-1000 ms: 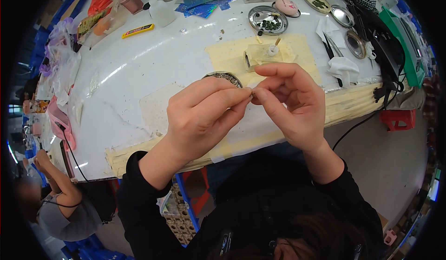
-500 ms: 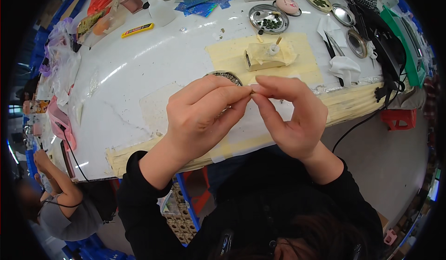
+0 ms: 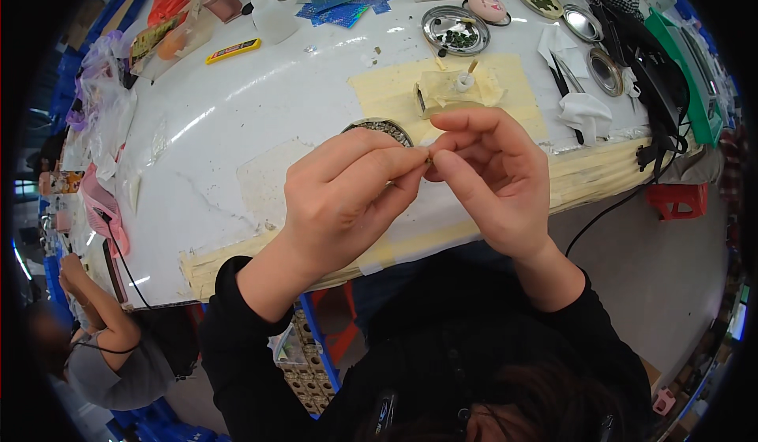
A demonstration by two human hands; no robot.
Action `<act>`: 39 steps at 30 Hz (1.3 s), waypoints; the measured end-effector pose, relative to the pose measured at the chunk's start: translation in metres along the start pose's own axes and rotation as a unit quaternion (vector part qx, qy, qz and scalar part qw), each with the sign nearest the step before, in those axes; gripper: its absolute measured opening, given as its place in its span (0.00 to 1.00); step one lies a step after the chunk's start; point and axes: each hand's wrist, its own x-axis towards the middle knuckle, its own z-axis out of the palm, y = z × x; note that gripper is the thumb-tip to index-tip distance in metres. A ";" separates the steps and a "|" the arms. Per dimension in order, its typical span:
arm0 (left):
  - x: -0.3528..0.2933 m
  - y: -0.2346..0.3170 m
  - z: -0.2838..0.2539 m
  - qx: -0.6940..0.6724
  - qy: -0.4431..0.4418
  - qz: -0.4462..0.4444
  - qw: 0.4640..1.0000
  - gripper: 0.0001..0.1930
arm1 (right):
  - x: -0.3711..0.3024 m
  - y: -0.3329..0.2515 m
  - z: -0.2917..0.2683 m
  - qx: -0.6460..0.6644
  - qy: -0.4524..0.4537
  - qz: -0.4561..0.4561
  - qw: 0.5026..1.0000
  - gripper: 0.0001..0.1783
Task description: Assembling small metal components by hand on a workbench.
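1. tiny and brownish, a small piece [image 3: 429, 158] sits pinched between both hands above the white table [image 3: 237, 126].
2. left hand [image 3: 347, 197] fingers close narrowly on it; right hand [image 3: 489, 181] fingertips grip it too.
3. round dish of beads [image 3: 379, 130] lies just behind the hands.
4. work looks midway, the piece not yet set down.

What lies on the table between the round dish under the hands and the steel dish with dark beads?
In the head view, a yellow mat bearing a small crumpled-paper holder lies between round dish and steel dish.
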 end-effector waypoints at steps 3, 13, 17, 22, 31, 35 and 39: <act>0.000 -0.001 0.000 0.001 -0.006 -0.005 1.000 0.10 | 0.000 -0.002 0.000 -0.005 -0.015 0.014 1.000 0.17; 0.004 -0.008 -0.004 -0.131 -0.017 0.009 0.991 0.10 | 0.005 0.007 -0.015 0.396 -0.105 0.262 0.874 0.19; 0.002 -0.005 0.001 -0.038 -0.007 -0.003 0.999 0.09 | 0.005 0.007 -0.011 0.236 -0.042 0.170 0.956 0.18; 0.000 -0.002 0.004 0.008 -0.009 -0.006 1.000 0.09 | 0.000 0.009 -0.001 -0.070 0.026 -0.080 0.994 0.15; 0.000 -0.003 -0.001 -0.022 -0.002 -0.003 1.000 0.10 | 0.003 0.002 -0.002 0.015 -0.010 -0.022 1.000 0.16; 0.001 -0.005 -0.002 -0.055 0.004 0.014 0.998 0.10 | 0.007 -0.004 -0.006 0.253 -0.035 0.165 0.953 0.17; 0.000 -0.002 0.001 -0.031 -0.005 -0.012 0.999 0.10 | 0.001 0.002 -0.002 -0.099 -0.003 -0.113 0.989 0.16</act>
